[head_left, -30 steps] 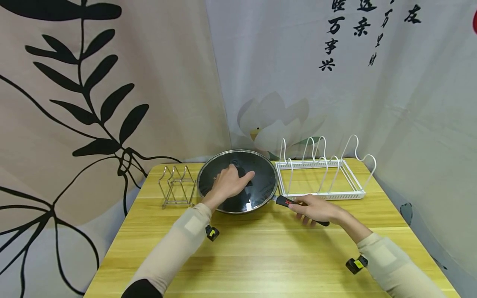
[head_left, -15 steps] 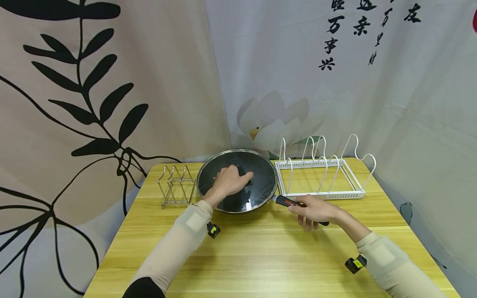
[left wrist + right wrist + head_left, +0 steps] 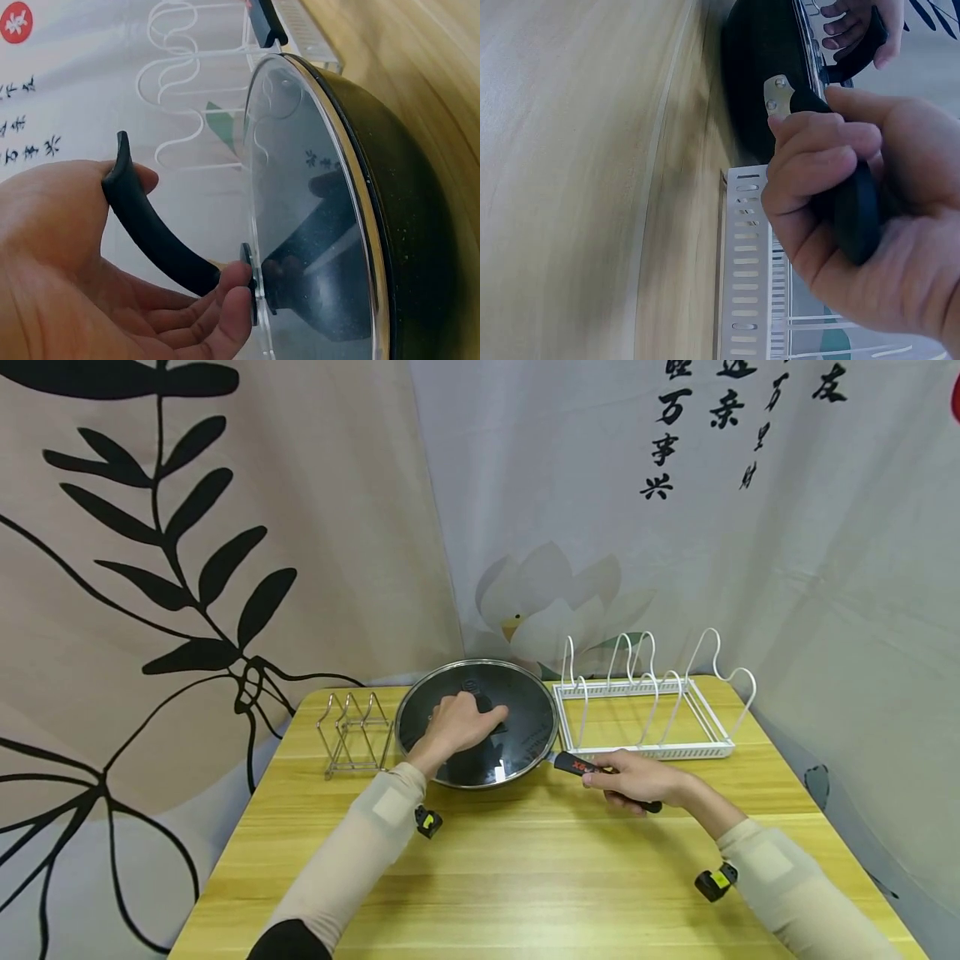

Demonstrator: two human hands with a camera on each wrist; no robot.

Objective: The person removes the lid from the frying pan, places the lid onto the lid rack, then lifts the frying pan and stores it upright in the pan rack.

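A dark frying pan (image 3: pixel 409 202) with a glass lid (image 3: pixel 525 714) on it sits at the middle back of the table. In the head view my left hand (image 3: pixel 459 724) is over the lid's centre. The left wrist view shows it holding the lid's curved black handle (image 3: pixel 154 232), its fingers bent in under the arch near the base. My right hand (image 3: pixel 637 778) grips the pan's black handle (image 3: pixel 573 765), which points to the right. In the right wrist view, fingers (image 3: pixel 817 161) wrap round that handle, close to the metal bracket (image 3: pixel 778 94).
A white rack (image 3: pixel 645 752) with tall wire loops stands just right of the pan, behind the handle. Left of the pan is a small metal wire rack (image 3: pixel 356 735). The wooden table (image 3: pixel 525 868) ends at a printed cloth backdrop (image 3: pixel 337 527).
My right hand's fingers, lower and looser beneath the pan handle before, are now curled up round it. My left hand, the lid and the pan stay nearly where they were.
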